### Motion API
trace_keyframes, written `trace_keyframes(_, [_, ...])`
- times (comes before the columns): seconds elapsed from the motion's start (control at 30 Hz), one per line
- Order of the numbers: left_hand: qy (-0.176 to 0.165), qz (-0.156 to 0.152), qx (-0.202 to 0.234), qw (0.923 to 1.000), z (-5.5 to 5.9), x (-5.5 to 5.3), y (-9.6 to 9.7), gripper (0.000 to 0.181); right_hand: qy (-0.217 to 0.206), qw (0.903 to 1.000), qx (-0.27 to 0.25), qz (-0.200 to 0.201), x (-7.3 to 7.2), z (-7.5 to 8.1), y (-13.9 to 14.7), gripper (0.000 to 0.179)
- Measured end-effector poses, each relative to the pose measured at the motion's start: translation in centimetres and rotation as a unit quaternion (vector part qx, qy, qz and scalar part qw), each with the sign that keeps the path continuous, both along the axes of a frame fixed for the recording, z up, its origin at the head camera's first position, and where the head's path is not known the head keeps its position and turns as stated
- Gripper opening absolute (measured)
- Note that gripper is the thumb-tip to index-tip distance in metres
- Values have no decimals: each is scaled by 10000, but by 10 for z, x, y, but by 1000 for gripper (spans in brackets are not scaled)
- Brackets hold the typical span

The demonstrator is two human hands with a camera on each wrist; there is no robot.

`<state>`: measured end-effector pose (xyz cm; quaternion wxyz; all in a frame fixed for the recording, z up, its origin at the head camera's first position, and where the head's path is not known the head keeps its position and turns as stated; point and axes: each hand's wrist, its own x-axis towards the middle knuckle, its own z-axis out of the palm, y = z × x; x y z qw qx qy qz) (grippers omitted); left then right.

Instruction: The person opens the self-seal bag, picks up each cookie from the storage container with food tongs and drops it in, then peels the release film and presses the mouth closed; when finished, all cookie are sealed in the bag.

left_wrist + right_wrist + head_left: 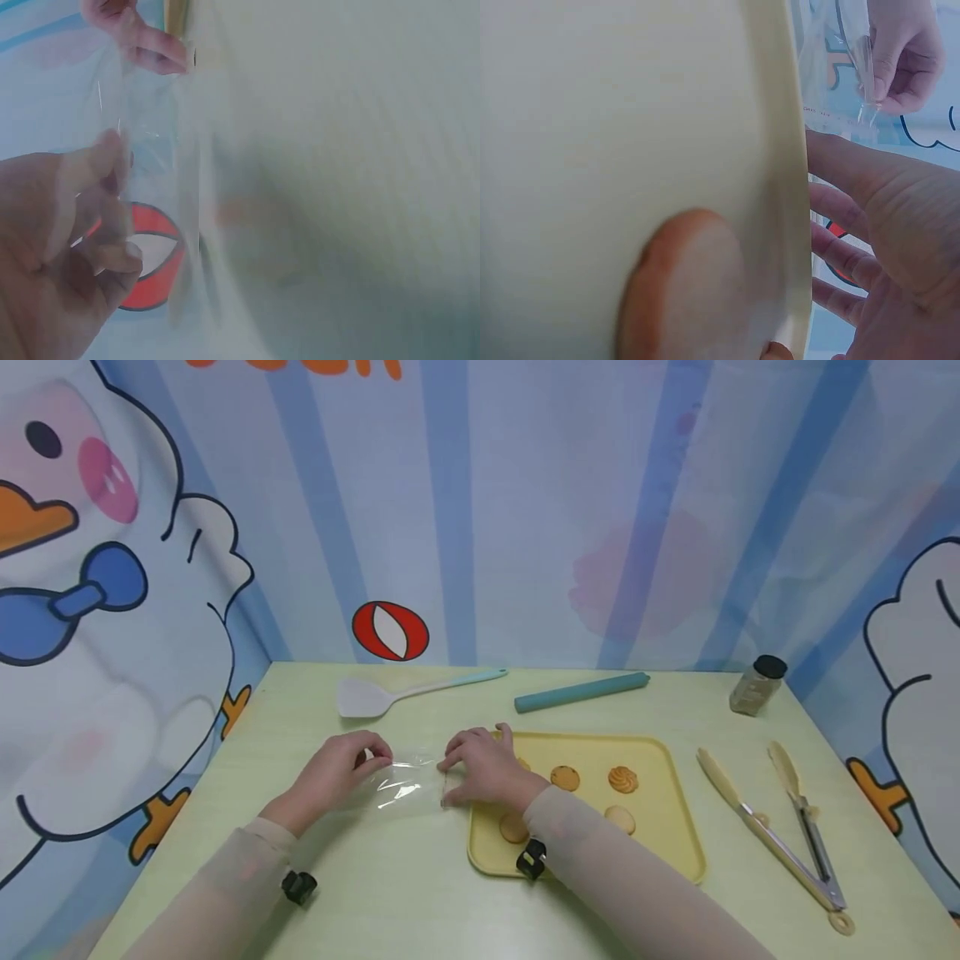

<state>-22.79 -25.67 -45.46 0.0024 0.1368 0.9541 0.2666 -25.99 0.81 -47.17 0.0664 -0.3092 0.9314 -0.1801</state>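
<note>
A clear plastic bag (405, 783) is held over the table to the left of the yellow tray (675, 810). My left hand (347, 768) pinches its left side between thumb and fingers. At the bag's right edge my right hand (487, 768) has its thumb and index finger spread apart, fingertips right at that edge. The right wrist view shows the right hand's fingers (844, 251) extended, partly hidden behind the tray's rim. Several cookies lie on the tray, among them a swirled cookie (622, 779) and a pale round cookie (620, 819); the right forearm covers part of it.
A spatula (412, 692) and a teal rolling pin (581, 692) lie along the table's back. At the back right stands a black-lidded jar (757, 685). Tongs (780, 843) lie spread to the right of the tray. A printed cloth backdrop (525, 527) rises behind the table.
</note>
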Motion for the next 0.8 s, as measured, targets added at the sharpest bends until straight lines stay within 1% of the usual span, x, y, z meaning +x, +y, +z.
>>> trace_keyframes(0.07, [70, 85, 14, 9999, 2, 0, 0, 6, 1, 10000, -21, -3, 0, 0, 0, 52])
trace_keyframes(0.13, [142, 108, 40, 9998, 4, 0, 0, 5, -8, 10000, -34, -9, 1, 0, 1, 52])
trace_keyframes(0.33, [67, 77, 38, 9999, 5, 3, 0, 6, 75, 10000, 56, 15, 2, 2, 2, 51])
trace_keyframes(0.47, [17, 61, 16, 10000, 3, 6, 1, 7, 117, 9998, 131, 30, 4, 4, 4, 48])
trace_keyframes(0.6, [88, 47, 13, 9999, -1, 7, 1, 6, 189, 9998, 93, 6, 9, 11, 8, 48])
trace_keyframes(0.7, [130, 18, -3, 9999, -3, 8, 1, 5, 294, 9996, -3, -51, 12, 18, 15, 47])
trace_keyframes(0.8, [142, 13, -25, 9999, -3, 8, 0, 5, 454, 9989, -91, -109, 13, 21, 27, 45])
